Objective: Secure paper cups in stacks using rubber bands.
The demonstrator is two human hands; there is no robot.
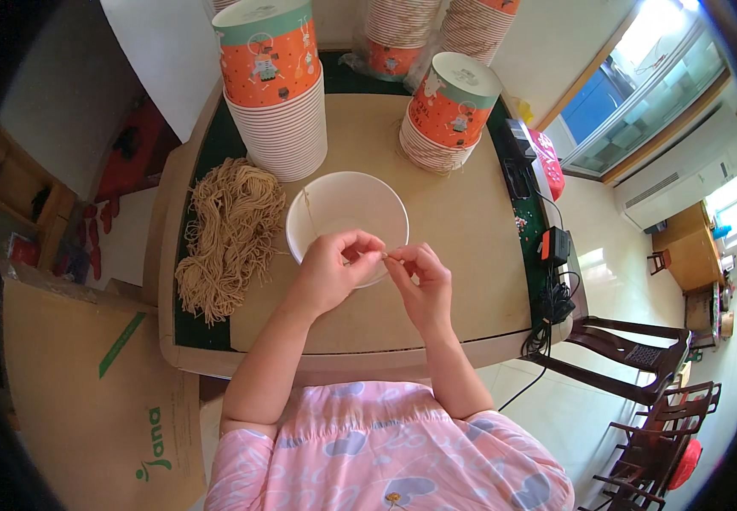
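Tan string (pixel 308 208) trails inside the white tub (pixel 362 196); above it, my left grip (pixel 334 268) and right grip (pixel 425 281) pinch the string, fingertips nearly meeting.

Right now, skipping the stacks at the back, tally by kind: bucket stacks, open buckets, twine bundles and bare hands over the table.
Upside-down paper-bucket stacks (left stack, right stack): 2
Open white bucket: 1
Tan twine bundle: 1
Bare hands (left hand, right hand): 2
Total: 6

A round white tub (pixel 364 204) sits open side up. A thin tan string (pixel 309 209) crosses its left inside.
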